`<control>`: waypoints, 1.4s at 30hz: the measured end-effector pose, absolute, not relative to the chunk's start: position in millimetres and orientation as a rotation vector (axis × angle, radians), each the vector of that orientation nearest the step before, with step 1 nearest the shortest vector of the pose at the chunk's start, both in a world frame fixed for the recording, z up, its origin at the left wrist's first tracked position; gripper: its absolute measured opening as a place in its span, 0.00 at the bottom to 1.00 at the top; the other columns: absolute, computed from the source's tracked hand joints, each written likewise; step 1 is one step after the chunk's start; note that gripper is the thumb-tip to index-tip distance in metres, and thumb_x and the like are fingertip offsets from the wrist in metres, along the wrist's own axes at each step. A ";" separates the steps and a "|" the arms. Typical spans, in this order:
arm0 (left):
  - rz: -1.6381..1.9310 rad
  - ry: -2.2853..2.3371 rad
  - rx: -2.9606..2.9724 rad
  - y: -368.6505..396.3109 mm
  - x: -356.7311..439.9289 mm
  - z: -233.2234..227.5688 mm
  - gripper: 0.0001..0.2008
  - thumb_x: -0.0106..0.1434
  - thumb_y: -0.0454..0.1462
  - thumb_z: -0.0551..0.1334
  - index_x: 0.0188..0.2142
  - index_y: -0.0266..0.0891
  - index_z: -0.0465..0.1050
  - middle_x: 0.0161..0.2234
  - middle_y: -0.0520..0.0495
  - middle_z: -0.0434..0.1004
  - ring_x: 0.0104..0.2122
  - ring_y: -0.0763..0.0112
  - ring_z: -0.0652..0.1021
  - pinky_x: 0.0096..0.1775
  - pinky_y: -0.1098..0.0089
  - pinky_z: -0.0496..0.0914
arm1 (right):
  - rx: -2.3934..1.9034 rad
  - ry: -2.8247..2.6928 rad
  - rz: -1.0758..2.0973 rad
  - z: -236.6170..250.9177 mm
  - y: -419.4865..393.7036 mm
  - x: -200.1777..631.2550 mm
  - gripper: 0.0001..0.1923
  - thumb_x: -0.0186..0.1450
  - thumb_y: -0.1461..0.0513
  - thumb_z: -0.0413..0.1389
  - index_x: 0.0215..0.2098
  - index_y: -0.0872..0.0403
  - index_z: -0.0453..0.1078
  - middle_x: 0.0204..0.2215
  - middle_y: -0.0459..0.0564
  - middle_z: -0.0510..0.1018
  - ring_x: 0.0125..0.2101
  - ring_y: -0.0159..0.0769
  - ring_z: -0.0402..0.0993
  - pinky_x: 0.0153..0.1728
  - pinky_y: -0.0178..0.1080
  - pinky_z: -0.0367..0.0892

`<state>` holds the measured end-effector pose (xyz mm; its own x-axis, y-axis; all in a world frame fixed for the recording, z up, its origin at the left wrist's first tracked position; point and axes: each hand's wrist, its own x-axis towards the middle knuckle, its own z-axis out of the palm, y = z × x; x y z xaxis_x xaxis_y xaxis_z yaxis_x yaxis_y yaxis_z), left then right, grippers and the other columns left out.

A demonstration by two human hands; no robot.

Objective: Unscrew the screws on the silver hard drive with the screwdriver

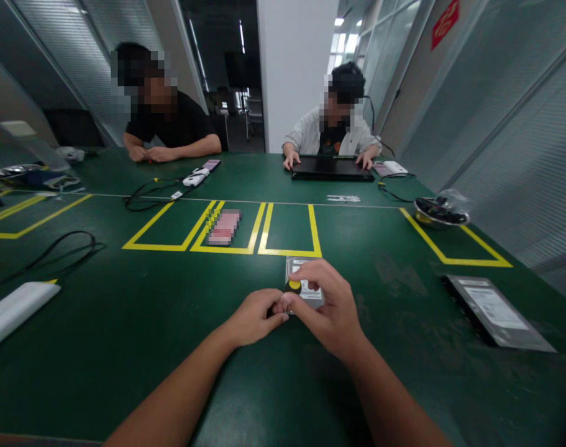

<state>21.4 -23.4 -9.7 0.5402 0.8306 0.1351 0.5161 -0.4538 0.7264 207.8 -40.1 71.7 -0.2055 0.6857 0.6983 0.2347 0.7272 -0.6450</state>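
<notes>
A small hard drive (315, 300) with a white label lies on the green table (147, 347) in front of me, partly covered by my hands. My right hand (332, 304) is closed round a short screwdriver (294, 285), seen nearly end-on, its black handle topped with yellow. The handle stands over the drive's left part; its tip is hidden. At the drive's left edge is my left hand (259, 316), its fingers drawn together beside the right thumb. Whatever lies between those fingertips is hidden.
A larger hard drive (501, 310) lies at right, near a bowl of dark parts (441, 211). Yellow tape outlines (289, 252) and a phone (224, 227) are ahead. A white case (19, 310) and a cable (73, 234) lie left. Two people sit opposite, one holding a black panel (333, 169).
</notes>
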 end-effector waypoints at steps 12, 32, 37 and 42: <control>0.658 1.073 2.150 -23.5 21.4 -10.0 0.03 0.63 0.35 0.62 0.34 0.37 0.69 0.32 0.51 0.73 0.32 0.68 0.72 0.35 0.70 0.63 | -0.782 -1.743 0.493 71.0 -41.8 207.4 0.10 0.58 0.66 0.64 0.38 0.53 0.70 0.33 0.45 0.72 0.33 0.31 0.66 0.35 0.37 0.63; 0.632 1.090 2.173 -23.4 22.2 -11.5 0.04 0.63 0.36 0.61 0.33 0.38 0.68 0.29 0.53 0.70 0.29 0.71 0.69 0.31 0.72 0.60 | -0.691 -1.795 0.530 71.5 -43.6 208.2 0.16 0.64 0.69 0.54 0.49 0.51 0.72 0.47 0.50 0.75 0.47 0.36 0.71 0.47 0.42 0.67; 0.622 1.095 2.180 -22.5 21.5 -11.2 0.06 0.63 0.36 0.61 0.31 0.38 0.67 0.28 0.53 0.70 0.29 0.70 0.69 0.32 0.71 0.60 | -0.697 -1.795 0.517 71.8 -41.8 208.1 0.14 0.62 0.69 0.57 0.46 0.51 0.72 0.41 0.47 0.76 0.42 0.34 0.72 0.45 0.40 0.67; 0.596 1.099 2.189 -22.7 21.8 -9.6 0.06 0.63 0.37 0.60 0.31 0.38 0.67 0.29 0.52 0.71 0.30 0.69 0.70 0.32 0.70 0.61 | -0.727 -1.774 0.507 70.7 -42.3 208.4 0.12 0.61 0.66 0.61 0.44 0.52 0.71 0.40 0.48 0.75 0.42 0.36 0.71 0.42 0.40 0.67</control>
<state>21.8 -22.7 -9.6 0.5541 0.8239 0.1191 0.5488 -0.4691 0.6920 208.4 -42.3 70.7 -0.2123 0.6937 0.6883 0.2251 0.7201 -0.6563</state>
